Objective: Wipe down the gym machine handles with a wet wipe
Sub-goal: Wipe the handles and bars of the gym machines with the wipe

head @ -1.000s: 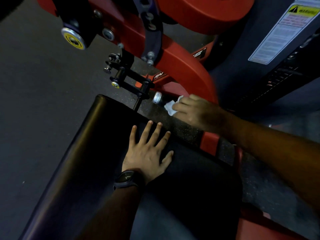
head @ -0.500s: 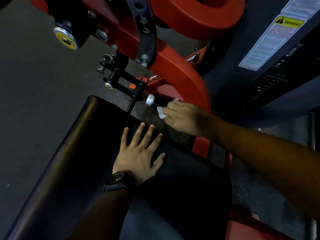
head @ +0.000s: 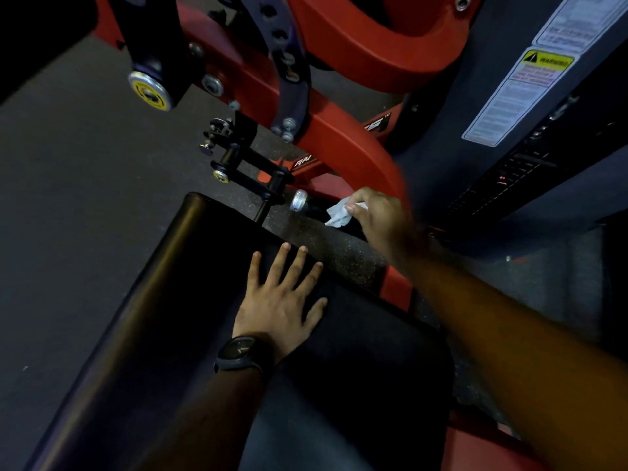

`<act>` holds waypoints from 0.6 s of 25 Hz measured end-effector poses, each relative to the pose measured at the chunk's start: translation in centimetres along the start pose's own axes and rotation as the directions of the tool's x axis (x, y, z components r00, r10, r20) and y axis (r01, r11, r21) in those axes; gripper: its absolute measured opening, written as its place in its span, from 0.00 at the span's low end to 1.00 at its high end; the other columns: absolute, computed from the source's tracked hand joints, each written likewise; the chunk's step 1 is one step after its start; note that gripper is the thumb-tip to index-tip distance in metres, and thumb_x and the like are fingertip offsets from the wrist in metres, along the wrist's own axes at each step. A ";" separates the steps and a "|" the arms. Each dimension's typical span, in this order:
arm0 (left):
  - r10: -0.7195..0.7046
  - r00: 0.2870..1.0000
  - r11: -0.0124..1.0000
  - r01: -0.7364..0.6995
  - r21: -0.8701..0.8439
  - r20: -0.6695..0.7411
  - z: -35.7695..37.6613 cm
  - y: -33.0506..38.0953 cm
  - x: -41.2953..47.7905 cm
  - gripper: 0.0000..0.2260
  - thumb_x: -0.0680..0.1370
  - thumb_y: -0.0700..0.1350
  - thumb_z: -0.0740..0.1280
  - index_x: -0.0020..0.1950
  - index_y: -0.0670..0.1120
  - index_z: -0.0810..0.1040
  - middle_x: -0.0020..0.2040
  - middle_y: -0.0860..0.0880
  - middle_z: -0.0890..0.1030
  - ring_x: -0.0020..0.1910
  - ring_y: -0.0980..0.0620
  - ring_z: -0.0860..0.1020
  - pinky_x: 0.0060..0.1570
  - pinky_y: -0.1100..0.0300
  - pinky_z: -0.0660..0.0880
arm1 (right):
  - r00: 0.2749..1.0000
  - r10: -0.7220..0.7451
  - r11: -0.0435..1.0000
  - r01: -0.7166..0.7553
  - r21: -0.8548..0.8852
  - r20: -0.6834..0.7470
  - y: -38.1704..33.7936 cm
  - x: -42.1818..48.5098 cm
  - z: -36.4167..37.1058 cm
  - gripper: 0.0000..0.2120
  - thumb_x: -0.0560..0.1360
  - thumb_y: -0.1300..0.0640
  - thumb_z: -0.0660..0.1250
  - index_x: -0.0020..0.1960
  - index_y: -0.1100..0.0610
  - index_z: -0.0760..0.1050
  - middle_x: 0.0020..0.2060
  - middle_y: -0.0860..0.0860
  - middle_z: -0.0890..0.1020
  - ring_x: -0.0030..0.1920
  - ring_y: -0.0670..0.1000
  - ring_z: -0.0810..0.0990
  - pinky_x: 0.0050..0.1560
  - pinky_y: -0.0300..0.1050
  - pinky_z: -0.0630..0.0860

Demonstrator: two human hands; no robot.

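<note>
One handle (head: 300,200) mid-wipe at 1 o'clock, wet wipe (head: 338,214) pinched in right hand (head: 380,219). Left hand (head: 282,300) flat, open, on seat pad (head: 170,300). Rest unseen, presumably pending.

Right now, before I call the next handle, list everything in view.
wet wipe: one, white, pinched in the right hand, at the handle
handle: one, dark with a silver end cap, just past the far edge of the pad
pad: one, black, centre
machine frame: one, red, top centre
warning label: one, yellow and white, upper right
floor: dark, speckled, left and beneath
watch: one, dark, left wrist
left hand: one, flat on the pad, fingers spread
right hand: one, holds the wet wipe
</note>
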State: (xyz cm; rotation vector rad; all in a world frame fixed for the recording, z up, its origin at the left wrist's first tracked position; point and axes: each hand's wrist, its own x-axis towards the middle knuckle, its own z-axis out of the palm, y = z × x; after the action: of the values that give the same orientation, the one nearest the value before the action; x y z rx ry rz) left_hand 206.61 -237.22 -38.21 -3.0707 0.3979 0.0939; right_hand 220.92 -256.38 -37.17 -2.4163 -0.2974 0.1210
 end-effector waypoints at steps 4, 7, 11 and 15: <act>-0.034 0.999 0.998 0.034 -0.047 0.018 0.8 2.6 -1.5 0.27 0.80 0.60 0.54 0.77 0.51 0.67 0.79 0.45 0.63 0.79 0.42 0.57 0.74 0.34 0.48 | 0.999 -0.013 0.994 0.009 0.105 0.034 -0.5 -1.1 -1.9 0.06 0.78 0.60 0.65 0.51 0.53 0.80 0.43 0.41 0.82 0.45 0.39 0.80 0.40 0.26 0.69; -0.051 0.998 0.998 0.051 -0.021 0.021 1.1 3.4 -1.3 0.28 0.78 0.61 0.57 0.76 0.49 0.68 0.78 0.44 0.63 0.79 0.41 0.57 0.74 0.33 0.47 | 0.999 -0.045 0.999 0.045 0.022 0.005 -1.5 0.4 -1.4 0.08 0.76 0.60 0.67 0.52 0.57 0.82 0.47 0.51 0.85 0.48 0.49 0.83 0.46 0.39 0.75; -0.065 0.997 0.998 0.065 -0.026 0.029 1.1 3.2 -1.3 0.29 0.78 0.61 0.58 0.76 0.50 0.68 0.79 0.44 0.63 0.79 0.42 0.57 0.74 0.34 0.44 | 0.989 0.101 0.980 -0.118 -0.160 -0.109 -0.3 1.5 -1.3 0.08 0.74 0.59 0.68 0.51 0.59 0.80 0.46 0.58 0.85 0.48 0.59 0.83 0.45 0.46 0.77; -0.057 0.998 0.998 0.058 -0.030 0.036 1.1 3.3 -1.2 0.29 0.78 0.61 0.59 0.76 0.50 0.68 0.79 0.44 0.63 0.79 0.41 0.57 0.74 0.33 0.44 | 0.980 0.069 0.997 -0.076 0.033 0.187 -2.7 2.8 -1.0 0.17 0.77 0.65 0.62 0.61 0.54 0.82 0.56 0.50 0.84 0.57 0.49 0.81 0.54 0.34 0.73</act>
State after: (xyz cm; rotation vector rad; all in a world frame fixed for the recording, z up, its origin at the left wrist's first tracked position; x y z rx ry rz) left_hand 204.60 -240.03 -39.36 -3.1030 0.3085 0.1531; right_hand 223.30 -254.33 -34.64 -2.3803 -0.2881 0.3831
